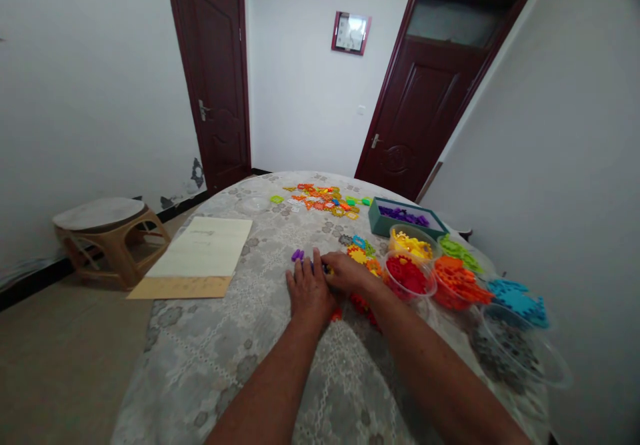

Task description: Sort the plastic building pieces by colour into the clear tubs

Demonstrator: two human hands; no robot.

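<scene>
Both my hands rest together on the patterned tablecloth (pixel 225 358) in the middle of the table. My left hand (pixel 309 290) lies flat, fingers stretched forward and slightly apart, next to a small purple plastic piece (pixel 297 255). My right hand (pixel 345 272) points left, its fingers closed over a small coloured piece beside the left fingertips; what it holds is mostly hidden. A cluster of interlocking plastic pieces (pixel 363 253) in blue, yellow and orange lies just beyond the right hand. Red pieces (pixel 361 304) peek out under my right wrist.
Clear tubs of yellow (pixel 411 242), red (pixel 409 276) and orange pieces (pixel 457 284) stand at right, with green (pixel 460 252) and blue piles (pixel 517 298), an empty tub (pixel 525 355) and a teal box of purple pieces (pixel 404 216). Scattered pieces (pixel 325 200) lie far. Paper (pixel 200 252) at left; stool (pixel 107 232) on the floor.
</scene>
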